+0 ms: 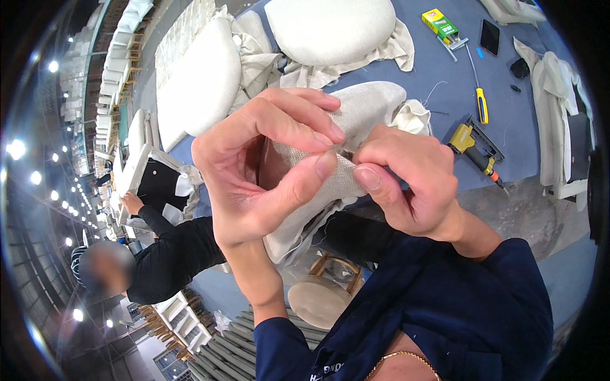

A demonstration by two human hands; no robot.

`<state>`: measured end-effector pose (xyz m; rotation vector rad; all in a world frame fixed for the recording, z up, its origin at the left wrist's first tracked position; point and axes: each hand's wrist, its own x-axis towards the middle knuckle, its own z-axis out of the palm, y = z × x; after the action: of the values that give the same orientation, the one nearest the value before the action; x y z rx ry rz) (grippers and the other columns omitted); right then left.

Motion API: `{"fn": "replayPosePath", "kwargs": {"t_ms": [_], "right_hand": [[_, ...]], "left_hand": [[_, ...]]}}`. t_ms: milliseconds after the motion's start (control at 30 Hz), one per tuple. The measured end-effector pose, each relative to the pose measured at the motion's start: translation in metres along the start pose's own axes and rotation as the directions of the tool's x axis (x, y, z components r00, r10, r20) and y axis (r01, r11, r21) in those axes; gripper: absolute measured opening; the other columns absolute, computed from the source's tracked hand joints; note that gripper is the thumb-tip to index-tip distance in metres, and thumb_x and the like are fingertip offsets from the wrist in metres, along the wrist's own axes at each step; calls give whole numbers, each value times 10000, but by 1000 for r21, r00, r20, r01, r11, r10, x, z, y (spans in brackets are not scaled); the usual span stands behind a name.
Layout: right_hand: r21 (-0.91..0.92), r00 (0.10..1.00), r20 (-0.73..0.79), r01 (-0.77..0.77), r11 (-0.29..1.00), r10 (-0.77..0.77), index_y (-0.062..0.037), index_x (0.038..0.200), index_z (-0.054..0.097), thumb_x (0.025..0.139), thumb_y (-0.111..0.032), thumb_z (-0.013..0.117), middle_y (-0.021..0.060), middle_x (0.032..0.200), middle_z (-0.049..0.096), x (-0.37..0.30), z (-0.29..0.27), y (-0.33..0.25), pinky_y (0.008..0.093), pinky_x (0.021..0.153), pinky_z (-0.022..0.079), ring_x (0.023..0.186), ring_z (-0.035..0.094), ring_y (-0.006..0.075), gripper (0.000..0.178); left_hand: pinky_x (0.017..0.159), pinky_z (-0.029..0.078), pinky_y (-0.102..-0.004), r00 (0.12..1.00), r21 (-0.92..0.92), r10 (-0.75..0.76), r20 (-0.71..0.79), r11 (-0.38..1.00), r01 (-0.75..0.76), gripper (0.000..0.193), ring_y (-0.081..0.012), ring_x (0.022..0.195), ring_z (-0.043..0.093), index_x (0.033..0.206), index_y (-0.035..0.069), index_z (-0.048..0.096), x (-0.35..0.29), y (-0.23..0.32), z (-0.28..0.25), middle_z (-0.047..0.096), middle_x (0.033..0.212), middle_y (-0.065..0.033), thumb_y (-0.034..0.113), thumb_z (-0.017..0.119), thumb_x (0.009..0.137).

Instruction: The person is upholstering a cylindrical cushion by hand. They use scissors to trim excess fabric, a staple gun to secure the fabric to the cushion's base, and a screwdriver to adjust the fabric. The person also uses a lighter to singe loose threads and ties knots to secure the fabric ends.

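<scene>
Close in front of me, a padded piece covered in beige woven fabric (375,105) lies at the edge of the blue-topped table. My left hand (241,174) is curled over its left side, thumb and fingertips pinching the edge of the cloth. Opposite it, my right hand (416,178) grips the same fabric between thumb and bent forefinger. The fingertips of both hands almost meet at a fold. Whether a small thing such as a needle is held there is hidden. Loose pale cloth (412,117) bunches beyond my right hand, with a thin thread near it.
Padded cream panels (330,28) lie at the far side. Toward the right are a yellow-handled screwdriver (481,105), a staple gun (470,143), a phone (490,37) and a green-yellow box (440,24). A co-worker (181,254) in black handles a panel at left. A round stool (321,301) stands below.
</scene>
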<state>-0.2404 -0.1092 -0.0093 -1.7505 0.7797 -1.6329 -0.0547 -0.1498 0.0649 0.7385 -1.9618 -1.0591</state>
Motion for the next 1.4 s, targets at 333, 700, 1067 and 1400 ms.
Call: {"fn": "replayPosePath", "kwargs": {"t_ms": [333, 700, 1067, 1400], "right_hand": [[-61, 994, 63, 92, 994, -88, -45, 699, 563, 882, -102, 700, 47, 609, 502, 19, 10, 11, 337, 544, 353, 531, 421, 230, 235], [205, 1000, -6, 2, 979, 0, -56, 635, 559, 825, -54, 723, 30, 572, 472, 29, 22, 28, 344, 544, 326, 531, 391, 232, 251], [30, 996, 84, 38, 999, -40, 33, 857, 625, 874, -60, 634, 84, 691, 565, 28, -3, 38, 364, 575, 348, 587, 442, 246, 95], [-292, 992, 81, 114, 950, -95, 46, 896, 628, 952, -287, 622, 200, 1129, 523, 22, -12, 39, 380, 845, 465, 978, 548, 302, 338]], "left_hand": [[975, 502, -480, 996, -147, -38, -81, 989, 25, 161, -282, 944, 667, 857, -44, 682, 4, -6, -7, 690, 915, -195, -96, 729, 712], [980, 498, -496, 972, -56, -93, -217, 995, 82, 221, -289, 875, 691, 795, 10, 678, 5, -10, -9, 707, 840, -152, -50, 742, 593], [940, 535, -484, 997, 289, 39, -64, 957, -19, 240, -312, 930, 676, 921, -28, 597, 18, -8, 5, 671, 883, -161, -150, 616, 715], [932, 512, -363, 989, 305, -110, -97, 943, 135, 188, -242, 957, 673, 919, -48, 650, 29, 0, 11, 674, 927, -144, -140, 618, 759]]}}
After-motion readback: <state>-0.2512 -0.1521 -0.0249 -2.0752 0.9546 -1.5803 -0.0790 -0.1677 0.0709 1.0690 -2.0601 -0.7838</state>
